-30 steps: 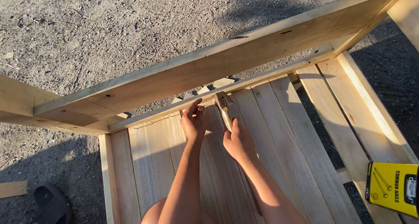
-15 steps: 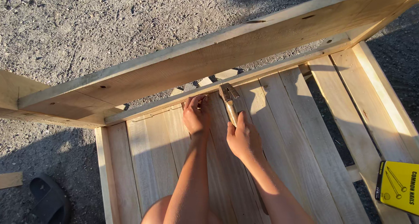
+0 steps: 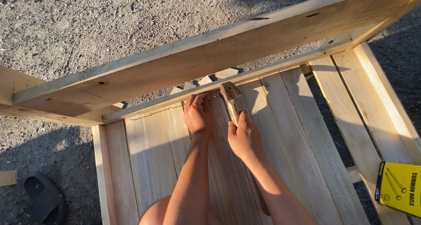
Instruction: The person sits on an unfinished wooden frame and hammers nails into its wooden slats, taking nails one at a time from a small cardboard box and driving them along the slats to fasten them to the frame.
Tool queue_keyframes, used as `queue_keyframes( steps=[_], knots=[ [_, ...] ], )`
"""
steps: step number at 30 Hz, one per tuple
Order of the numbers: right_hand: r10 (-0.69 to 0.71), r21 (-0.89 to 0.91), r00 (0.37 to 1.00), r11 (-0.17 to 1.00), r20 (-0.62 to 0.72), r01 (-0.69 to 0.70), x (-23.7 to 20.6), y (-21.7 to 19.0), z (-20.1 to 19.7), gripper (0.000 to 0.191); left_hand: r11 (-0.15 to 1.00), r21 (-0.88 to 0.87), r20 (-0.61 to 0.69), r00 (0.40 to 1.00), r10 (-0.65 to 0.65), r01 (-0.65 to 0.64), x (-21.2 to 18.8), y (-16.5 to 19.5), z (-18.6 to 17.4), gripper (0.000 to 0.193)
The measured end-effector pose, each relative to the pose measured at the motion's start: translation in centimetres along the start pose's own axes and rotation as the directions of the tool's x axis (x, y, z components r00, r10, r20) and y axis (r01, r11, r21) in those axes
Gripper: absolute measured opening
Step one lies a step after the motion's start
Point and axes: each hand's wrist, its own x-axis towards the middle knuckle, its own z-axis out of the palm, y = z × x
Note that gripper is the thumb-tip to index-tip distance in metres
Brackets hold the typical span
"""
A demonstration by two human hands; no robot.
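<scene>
Gravel yard, slatted boards: right hand fingers clenched round hammer; left hand curled, contents unclear.

The planks of the wooden frame are pale yellow-tan with fine lengthwise grain, glowing orange where low sun strikes. The thick upper beam is the same light wood, dotted with small dark knots. The hammer has a dull brown-grey head. At the frame's right edge lies a bright yellow box with black markings. The gravel ground is speckled grey; a sandal is black.
</scene>
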Motion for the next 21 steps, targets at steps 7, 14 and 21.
queue_keyframes(
  steps=[7,14,21],
  knots=[
    [0.0,0.008,1.0,1.0,-0.002,0.0,-0.1,-0.07,-0.13,0.027,0.997,0.065,0.005,0.999,0.052,-0.052,-0.17,0.13,0.26,0.011],
    [-0.02,0.012,0.999,1.0,-0.035,0.02,-0.23,-0.13,-0.09,0.028,0.989,0.12,0.004,0.996,0.087,-0.087,-0.27,0.08,0.48,0.012],
    [-0.004,0.001,1.0,1.0,-0.025,0.004,-0.13,0.03,0.09,0.029,0.982,0.127,0.02,0.991,0.135,-0.136,-0.3,0.21,0.71,0.012]
  ],
)
